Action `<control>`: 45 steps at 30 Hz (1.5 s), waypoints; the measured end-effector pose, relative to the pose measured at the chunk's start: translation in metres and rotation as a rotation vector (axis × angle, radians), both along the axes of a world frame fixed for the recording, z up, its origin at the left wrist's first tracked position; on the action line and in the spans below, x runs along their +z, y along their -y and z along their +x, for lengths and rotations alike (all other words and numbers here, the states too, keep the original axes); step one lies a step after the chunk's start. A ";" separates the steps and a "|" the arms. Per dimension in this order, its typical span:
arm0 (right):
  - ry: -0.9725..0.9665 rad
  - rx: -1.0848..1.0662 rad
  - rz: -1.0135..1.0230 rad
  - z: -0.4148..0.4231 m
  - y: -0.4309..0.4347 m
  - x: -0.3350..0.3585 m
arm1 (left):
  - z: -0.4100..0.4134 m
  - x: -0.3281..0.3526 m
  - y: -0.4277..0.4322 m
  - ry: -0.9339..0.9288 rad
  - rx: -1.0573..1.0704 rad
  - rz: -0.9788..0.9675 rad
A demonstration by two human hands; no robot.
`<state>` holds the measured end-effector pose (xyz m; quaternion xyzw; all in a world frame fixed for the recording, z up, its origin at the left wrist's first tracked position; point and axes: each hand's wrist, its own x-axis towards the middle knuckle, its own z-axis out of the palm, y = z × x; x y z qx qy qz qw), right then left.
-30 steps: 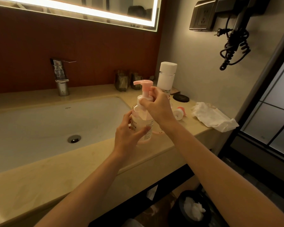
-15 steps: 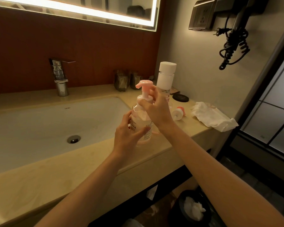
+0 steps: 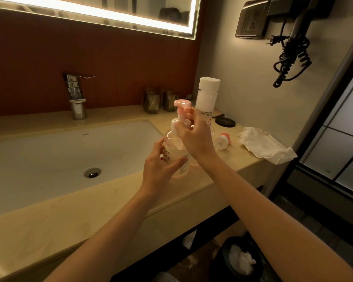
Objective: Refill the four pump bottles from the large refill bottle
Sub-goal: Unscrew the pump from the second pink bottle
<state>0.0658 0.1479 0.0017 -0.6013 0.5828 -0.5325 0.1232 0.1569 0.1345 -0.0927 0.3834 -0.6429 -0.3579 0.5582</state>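
Head cam's got your left hand (image 3: 158, 169) wrapped round the pump bottle (image 3: 172, 147), standing on the counter (image 3: 110, 196) just right of the sink (image 3: 49, 159). Your right hand (image 3: 196, 137) pinches its pump collar. The capped refill bottle (image 3: 207, 96) stands just behind.

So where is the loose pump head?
Head view, right side: the pump head lies on the counter, between the right hand and the tissue.

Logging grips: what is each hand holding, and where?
Left hand grips the pump bottle around its body; right hand pinches its pump collar.
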 end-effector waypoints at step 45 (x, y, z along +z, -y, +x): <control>-0.112 -0.097 -0.083 0.003 -0.002 -0.005 | 0.001 0.002 -0.002 0.018 0.008 -0.010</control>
